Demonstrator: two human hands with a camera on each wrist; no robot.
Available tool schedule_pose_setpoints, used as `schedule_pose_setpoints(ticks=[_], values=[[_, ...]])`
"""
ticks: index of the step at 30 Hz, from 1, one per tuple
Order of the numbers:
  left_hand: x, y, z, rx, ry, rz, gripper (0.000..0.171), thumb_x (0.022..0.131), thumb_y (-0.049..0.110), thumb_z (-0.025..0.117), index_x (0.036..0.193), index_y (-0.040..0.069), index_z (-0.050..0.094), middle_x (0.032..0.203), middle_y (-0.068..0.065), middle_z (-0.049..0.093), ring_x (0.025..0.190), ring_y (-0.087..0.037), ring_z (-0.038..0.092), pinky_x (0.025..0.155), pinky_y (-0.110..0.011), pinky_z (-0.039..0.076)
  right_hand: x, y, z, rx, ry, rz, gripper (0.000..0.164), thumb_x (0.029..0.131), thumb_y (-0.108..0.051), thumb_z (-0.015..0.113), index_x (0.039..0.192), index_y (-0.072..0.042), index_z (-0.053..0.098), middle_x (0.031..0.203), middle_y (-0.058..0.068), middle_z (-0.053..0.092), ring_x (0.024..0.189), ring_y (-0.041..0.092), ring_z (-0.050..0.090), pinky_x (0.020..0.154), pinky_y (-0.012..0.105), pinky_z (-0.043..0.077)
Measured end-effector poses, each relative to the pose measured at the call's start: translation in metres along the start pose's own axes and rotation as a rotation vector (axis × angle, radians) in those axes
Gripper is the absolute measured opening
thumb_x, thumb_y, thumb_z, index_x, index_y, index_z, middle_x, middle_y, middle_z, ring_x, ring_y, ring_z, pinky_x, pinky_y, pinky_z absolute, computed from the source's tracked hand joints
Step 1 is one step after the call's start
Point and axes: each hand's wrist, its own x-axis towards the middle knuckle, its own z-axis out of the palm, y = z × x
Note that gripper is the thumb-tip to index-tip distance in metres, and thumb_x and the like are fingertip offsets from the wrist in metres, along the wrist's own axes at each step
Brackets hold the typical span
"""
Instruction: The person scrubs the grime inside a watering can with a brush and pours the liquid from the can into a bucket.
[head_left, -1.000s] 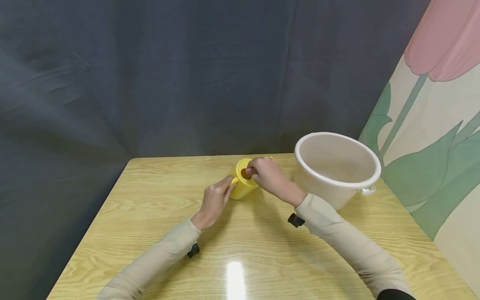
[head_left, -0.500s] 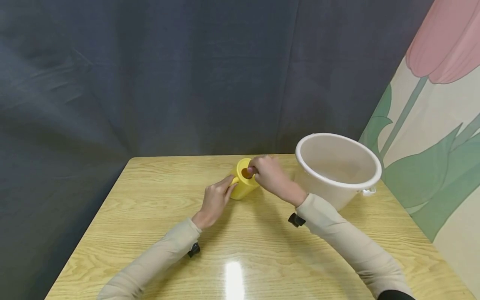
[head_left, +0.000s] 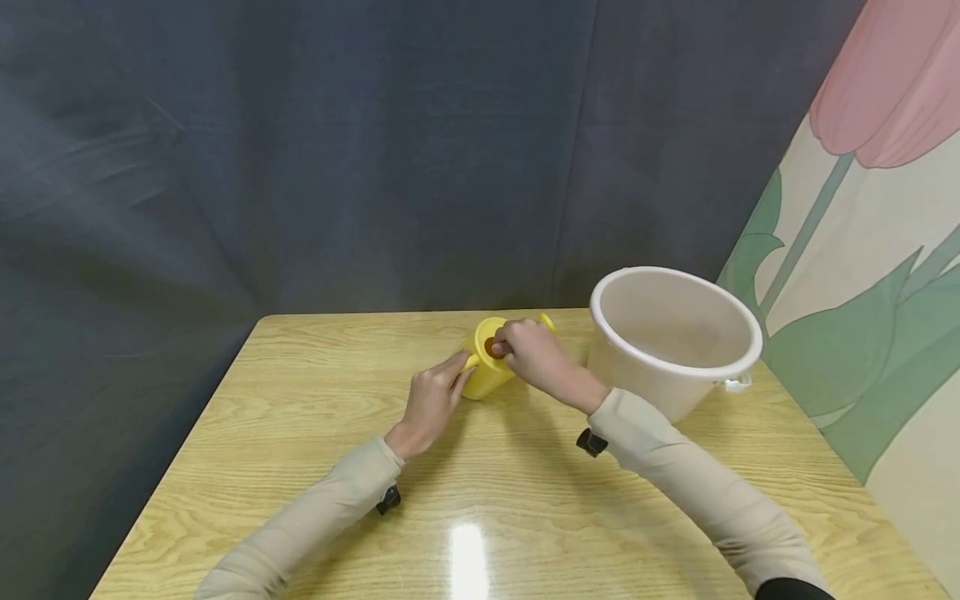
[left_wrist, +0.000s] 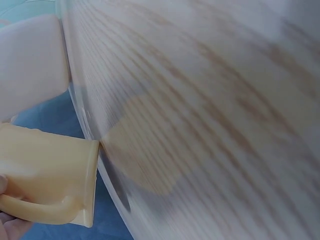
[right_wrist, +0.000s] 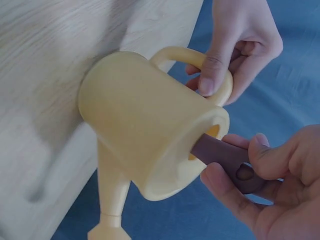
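Note:
A yellow watering can [head_left: 482,385] stands on the table, tilted in the head view. My left hand [head_left: 429,404] grips its handle, thumb and fingers round the loop, as the right wrist view shows. Over the can's top opening, my right hand [head_left: 536,354] pinches a flat brown handle [right_wrist: 225,157] with a hole near its end, between thumb and fingers. The handle's far end goes into the opening and is hidden inside the can. The spout [right_wrist: 114,190] points away from the left hand, partly covered by the right hand in the head view.
A large white bucket [head_left: 630,375] stands on the wooden table [head_left: 337,375], right behind my right forearm. Dark curtain [head_left: 420,167] hangs beyond the back edge, and a wall painted with tulips [head_left: 870,292] borders the right side.
My right hand has dipped slightly toward the can, and the yellow spout tip shows more beside it. The left hand and the can have stayed in place.

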Motion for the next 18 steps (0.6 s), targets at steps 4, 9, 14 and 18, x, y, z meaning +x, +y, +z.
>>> schedule_pose_setpoints(ticks=[4, 9, 14, 18], values=[[0.0, -0.001, 0.001, -0.002, 0.004, -0.001, 0.016, 0.095, 0.004, 0.065, 0.11, 0.0, 0.068, 0.107, -0.015, 0.072, 0.092, -0.025, 0.072, 0.074, -0.033, 0.059, 0.0, 0.0, -0.009, -0.016, 0.014, -0.018, 0.02, 0.082, 0.011, 0.065, 0.068, -0.003, 0.065, 0.063, 0.003, 0.054, 0.059, 0.016, 0.046, 0.056, 0.032, 0.044], [-0.001, 0.0, 0.002, -0.005, 0.006, 0.005, 0.014, 0.095, 0.005, 0.065, 0.108, 0.0, 0.068, 0.106, -0.015, 0.072, 0.091, -0.026, 0.072, 0.074, -0.034, 0.059, 0.0, -0.001, -0.02, -0.003, 0.036, -0.034, 0.017, 0.078, 0.014, 0.063, 0.072, -0.001, 0.069, 0.068, 0.005, 0.062, 0.062, 0.018, 0.054, 0.06, 0.037, 0.049], [0.0, -0.001, 0.003, -0.008, 0.013, 0.016, 0.013, 0.095, 0.005, 0.065, 0.107, 0.001, 0.068, 0.105, -0.015, 0.072, 0.089, -0.025, 0.072, 0.073, -0.033, 0.059, 0.002, -0.002, -0.027, -0.003, 0.048, -0.03, 0.017, 0.079, 0.013, 0.064, 0.073, -0.002, 0.069, 0.072, 0.006, 0.065, 0.067, 0.022, 0.061, 0.064, 0.041, 0.052], [0.001, -0.001, 0.003, -0.006, 0.014, 0.016, 0.01, 0.096, 0.005, 0.065, 0.105, 0.001, 0.067, 0.103, -0.014, 0.073, 0.086, -0.024, 0.072, 0.07, -0.032, 0.059, 0.002, -0.001, -0.024, 0.005, 0.007, -0.006, 0.016, 0.081, 0.012, 0.064, 0.074, -0.002, 0.069, 0.072, 0.005, 0.065, 0.064, 0.018, 0.056, 0.061, 0.037, 0.05]])
